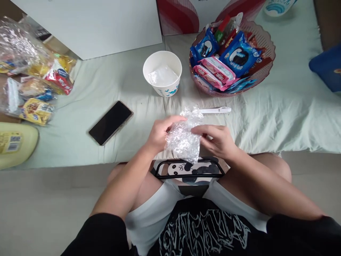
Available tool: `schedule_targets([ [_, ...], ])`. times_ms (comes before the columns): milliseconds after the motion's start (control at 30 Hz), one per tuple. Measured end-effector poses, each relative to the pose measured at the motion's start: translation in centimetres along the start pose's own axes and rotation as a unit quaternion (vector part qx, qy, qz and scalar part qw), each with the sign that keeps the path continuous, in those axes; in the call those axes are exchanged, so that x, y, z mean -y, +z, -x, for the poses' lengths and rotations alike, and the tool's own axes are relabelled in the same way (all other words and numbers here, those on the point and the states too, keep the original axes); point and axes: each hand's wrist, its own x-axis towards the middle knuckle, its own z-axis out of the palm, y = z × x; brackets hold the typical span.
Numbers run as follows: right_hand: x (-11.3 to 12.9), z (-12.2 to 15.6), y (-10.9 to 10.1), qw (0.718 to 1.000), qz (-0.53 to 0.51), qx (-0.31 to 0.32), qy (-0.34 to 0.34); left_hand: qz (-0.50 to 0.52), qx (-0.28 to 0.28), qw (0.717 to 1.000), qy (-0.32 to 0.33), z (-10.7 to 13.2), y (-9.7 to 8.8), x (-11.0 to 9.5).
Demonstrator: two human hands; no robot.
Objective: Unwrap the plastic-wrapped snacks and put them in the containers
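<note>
A crumpled sheet of bubble wrap (183, 140) is held up between my hands, above the front edge of the cloth-covered surface. My left hand (160, 132) grips its left side, thumb stretched along the top. On the right side, my right hand (217, 139) pinches the wrap between thumb and fingers. Just beyond it lies a slim white pen-like tool (217, 110), its left end partly hidden by the wrap. Behind my hands stands a white paper cup (166, 90) with a clear plastic piece (163, 75) inside. Below the wrap, a panda-print case (191, 171) rests at my lap.
A pink glass bowl (269, 58) full of packaged snacks stands at the back right. On the left lie a phone (110, 122), bagged snacks (37, 110) and a yellow bottle (17, 145). A white box (106, 25) stands behind; a blue object (327, 67) is far right.
</note>
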Motion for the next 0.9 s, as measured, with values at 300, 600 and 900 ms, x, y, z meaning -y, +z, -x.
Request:
schedule_targets([
  [300, -0.3, -0.4, -0.3, 1.0, -0.015, -0.007, -0.024, -0.04, 0.102, 0.991, 0.072, -0.2, -0.1, 0.8],
  [600, 0.0, -0.4, -0.2, 0.993, -0.086, -0.076, 0.014, -0.002, -0.003, 0.992, 0.126, -0.7, 0.4, 0.2],
  [900, -0.3, -0.6, 1.9, 0.93, -0.277, -0.158, 0.183, 0.035, -0.027, 0.996, 0.083, -0.2, 1.9, 0.7],
])
